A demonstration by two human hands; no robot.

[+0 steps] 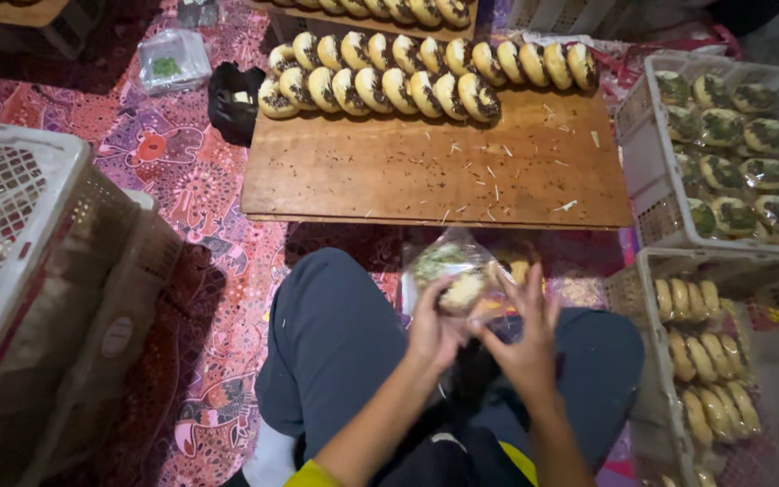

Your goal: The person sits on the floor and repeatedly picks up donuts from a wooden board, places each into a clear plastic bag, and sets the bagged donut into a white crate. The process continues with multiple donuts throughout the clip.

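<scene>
Left hand (432, 329) gripping bagged pastry (457, 280), right hand (526, 338) spread wide on clear bag (489, 298); best kept level, wrapped gently, without smearing topping

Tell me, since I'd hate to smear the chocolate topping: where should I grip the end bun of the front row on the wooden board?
Probably by its plain sides, coming from the right. The end bun stands on edge on the wooden board, leaning on its row, with its right end free and its topped face outward.
</scene>
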